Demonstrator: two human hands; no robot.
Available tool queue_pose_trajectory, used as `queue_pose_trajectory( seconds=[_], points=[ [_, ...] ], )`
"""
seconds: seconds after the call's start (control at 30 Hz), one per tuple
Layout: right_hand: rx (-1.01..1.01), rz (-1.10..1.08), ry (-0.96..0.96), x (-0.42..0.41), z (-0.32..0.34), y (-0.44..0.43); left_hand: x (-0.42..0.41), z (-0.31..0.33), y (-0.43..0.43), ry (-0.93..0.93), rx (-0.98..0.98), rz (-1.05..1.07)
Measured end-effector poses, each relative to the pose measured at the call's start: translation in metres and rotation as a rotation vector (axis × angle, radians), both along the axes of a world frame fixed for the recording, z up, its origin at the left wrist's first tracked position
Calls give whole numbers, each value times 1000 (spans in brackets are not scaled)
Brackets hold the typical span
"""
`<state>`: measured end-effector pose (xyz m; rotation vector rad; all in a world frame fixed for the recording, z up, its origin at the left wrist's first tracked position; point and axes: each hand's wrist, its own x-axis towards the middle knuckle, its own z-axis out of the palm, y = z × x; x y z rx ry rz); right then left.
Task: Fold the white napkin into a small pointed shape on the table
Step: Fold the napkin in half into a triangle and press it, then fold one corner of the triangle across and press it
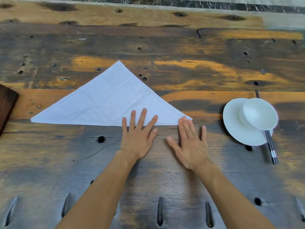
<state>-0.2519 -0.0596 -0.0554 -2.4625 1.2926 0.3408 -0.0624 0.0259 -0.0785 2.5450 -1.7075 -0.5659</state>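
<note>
The white napkin [107, 101] lies flat on the wooden table [181, 76] as a wide triangle, its apex pointing away from me and its long folded edge nearest me. My left hand [138, 136] rests flat, fingers spread, with its fingertips on the napkin's near edge right of centre. My right hand [191, 142] lies flat beside it, fingers apart, its fingertips touching the napkin's right corner. Neither hand grips anything.
A white plate [237, 129] with a small white bowl [260, 115] on it stands to the right, dark chopsticks [270, 146] running under them. A dark brown board [6, 103] pokes in at the left edge. The tabletop has holes and slots.
</note>
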Motion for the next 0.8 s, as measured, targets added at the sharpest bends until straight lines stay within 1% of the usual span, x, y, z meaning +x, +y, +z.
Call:
queue_pose_trajectory(
  seconds=[0.1, 0.13, 0.23, 0.33, 0.4, 0.5, 0.53, 0.6, 0.73, 0.8],
  points=[
    [-13, 3, 37, -11, 2, 12, -10, 1, 2, -2, -50, -13],
    [-44, 4, 28, -13, 2, 20, -14, 1, 4, 5, -56, -9],
    [-189, 54, -36, -25, 8, 50, -27, 2, 18, 54, -89, 17],
    [-275, 129, -129, -45, 12, 76, -35, 0, 46, 47, -159, -36],
    [-263, 171, -197, -56, 17, 93, -38, -1, 69, 47, -175, -92],
    [-142, 174, -271, -70, 22, 118, -42, -1, 99, 27, -189, -154],
    [-102, 131, -305, -71, 24, 124, -44, -1, 107, 28, -198, -172],
    [-27, -35, -345, -69, 28, 131, -48, -1, 122, 56, -204, -204],
    [239, -430, -233, -52, 38, 137, -57, 2, 148, 65, -206, -277],
    [351, -543, -162, -44, 42, 143, -64, 4, 157, 37, -195, -289]
  ],
)
